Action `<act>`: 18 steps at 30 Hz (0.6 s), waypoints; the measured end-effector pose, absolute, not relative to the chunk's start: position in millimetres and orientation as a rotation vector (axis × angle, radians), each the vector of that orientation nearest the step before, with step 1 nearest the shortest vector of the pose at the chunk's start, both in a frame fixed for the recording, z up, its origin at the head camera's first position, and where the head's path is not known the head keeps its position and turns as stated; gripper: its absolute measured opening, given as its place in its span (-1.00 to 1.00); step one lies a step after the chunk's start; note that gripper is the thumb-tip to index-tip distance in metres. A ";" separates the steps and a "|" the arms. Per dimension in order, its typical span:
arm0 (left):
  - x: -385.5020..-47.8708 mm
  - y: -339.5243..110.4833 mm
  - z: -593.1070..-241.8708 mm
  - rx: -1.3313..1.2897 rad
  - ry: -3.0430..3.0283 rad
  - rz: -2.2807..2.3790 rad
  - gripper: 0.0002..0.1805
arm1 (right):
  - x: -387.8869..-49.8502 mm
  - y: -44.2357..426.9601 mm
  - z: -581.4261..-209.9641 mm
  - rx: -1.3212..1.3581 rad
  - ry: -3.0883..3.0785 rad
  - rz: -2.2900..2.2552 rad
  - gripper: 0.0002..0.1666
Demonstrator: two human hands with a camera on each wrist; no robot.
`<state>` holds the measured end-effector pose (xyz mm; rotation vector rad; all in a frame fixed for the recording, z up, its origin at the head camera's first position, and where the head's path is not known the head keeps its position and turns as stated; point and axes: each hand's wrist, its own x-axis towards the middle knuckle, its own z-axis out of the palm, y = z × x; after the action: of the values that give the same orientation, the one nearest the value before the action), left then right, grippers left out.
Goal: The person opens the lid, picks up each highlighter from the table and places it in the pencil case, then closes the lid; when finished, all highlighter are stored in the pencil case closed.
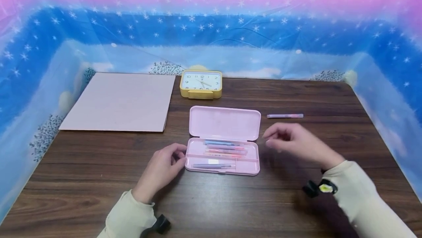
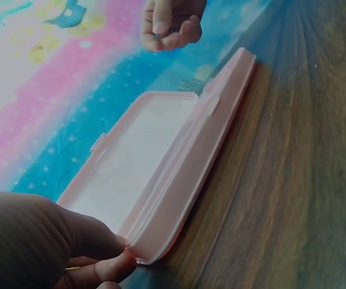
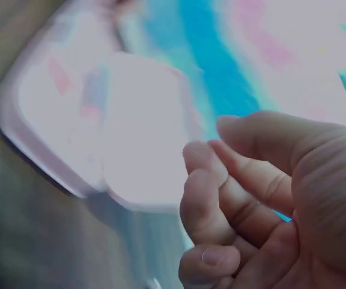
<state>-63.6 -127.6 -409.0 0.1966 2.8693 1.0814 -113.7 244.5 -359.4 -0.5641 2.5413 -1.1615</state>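
Note:
A pink pencil case [image 1: 225,123] lies open on the table, its lid folded back. Several pens [image 1: 226,150] in blue, pink and orange lie in its larger compartment, and a bluish pen [image 1: 211,166] lies in the narrow front one. My left hand [image 1: 163,166] pinches the case's left end between thumb and forefinger, seen close in the left wrist view at the case's corner [image 2: 155,241]. Right of the case, my right hand [image 1: 293,144] hovers with loosely bent fingers [image 3: 203,198] and nothing between them. A pinkish pen [image 1: 285,116] lies on the table beyond it.
A yellow clock [image 1: 201,84] stands behind the case. To the left rests a large pale flat board [image 1: 122,102]. The dark wooden table [image 1: 211,205] is bordered at the back and sides by a blue and pink snowflake cloth [image 1: 211,25].

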 end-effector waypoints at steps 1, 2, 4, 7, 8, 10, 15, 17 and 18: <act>-63.6 -127.4 -408.8 0.189 2.867 1.091 -0.73 | -117.1 253.8 -355.6 -0.524 2.529 -1.192 -0.78; -63.6 -127.3 -408.8 0.181 2.864 1.097 -0.74 | -120.2 262.6 -352.2 -0.491 2.522 -1.221 -0.77; -63.7 -127.0 -409.1 0.167 2.857 1.099 -0.74 | -125.9 278.7 -346.6 -0.426 2.511 -1.278 -0.74; -64.0 -127.1 -410.0 0.157 2.851 1.096 -0.74 | -132.5 296.5 -341.2 -0.358 2.533 -1.308 -0.71; -64.0 -127.1 -410.2 0.156 2.851 1.098 -0.74 | -134.3 300.7 -340.3 -0.339 2.544 -1.309 -0.70; -64.2 -127.4 -410.5 0.159 2.852 1.106 -0.74 | -138.8 307.9 -339.8 -0.301 2.573 -1.304 -0.68; -64.0 -127.1 -409.9 0.145 2.835 1.123 -0.73 | -152.9 322.8 -345.8 -0.220 2.675 -1.223 -0.64; -63.2 -127.2 -409.8 0.130 2.827 1.129 -0.73 | -159.0 329.9 -351.3 -0.179 2.683 -1.208 -0.61; -62.5 -127.4 -409.7 0.124 2.824 1.132 -0.72 | -162.1 334.4 -354.5 -0.167 2.682 -1.197 -0.57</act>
<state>-62.5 -127.4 -409.7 0.1241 2.8240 1.1318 -162.1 334.4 -354.5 -0.1671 2.6825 -1.1974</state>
